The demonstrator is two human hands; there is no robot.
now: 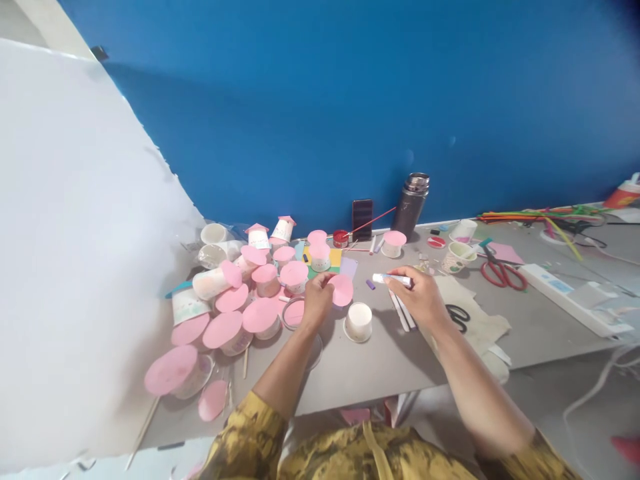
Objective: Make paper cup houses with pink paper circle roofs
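My left hand [320, 300] is closed, pinching a round pink paper disc [343, 291] by its left edge. Between the fingers of my right hand [417, 293] is a white glue stick [391, 279], its tip pointing left toward the disc. A small purple cap [370, 284] lies on the table between the hands. An upside-down white paper cup [359, 321] stands just in front of them. Under my right hand lie white pen-like sticks [401, 312], partly hidden. The disc and the glue stick are apart.
Many paper cups topped with pink discs [261, 316] crowd the left. Behind stand a phone [363, 220] and a dark thermos [412, 207]. At right are red-handled scissors [503, 273], black-handled scissors [457, 317], a patterned cup [457, 259] and a power strip [565, 300].
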